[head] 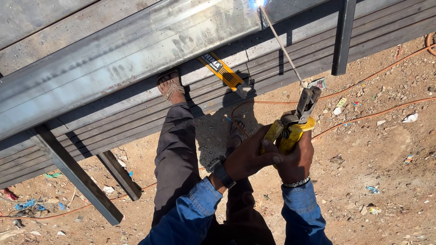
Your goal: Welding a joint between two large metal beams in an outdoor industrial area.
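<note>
Sandy ground (386, 172), strewn with scraps and crossed by orange cables (363, 117), lies under a stack of long steel sections (113, 59) resting on dark steel supports (77, 179). Both hands meet on one yellow electrode holder (290, 131). The right hand (297, 159) has its fingers closed tight round the handle; the left hand (249, 156) wraps over it from the side, thumb across, a two-handed grip that looks meant to steady the long reach. From the holder's clamp a thin welding rod (281, 45) slants up and away to the top edge of the steel, where its tip burns in a bright white-blue arc (260, 2) at the frame's upper border. The arms, in blue denim sleeves, are held out well ahead of the body, likely to keep the glare and sparks at a distance. A sandalled foot (170, 86) is set against the lower steel, seemingly as a brace. A yellow-and-black tool (225, 72) lies on the stack just below the weld point, within easy reach.
</note>
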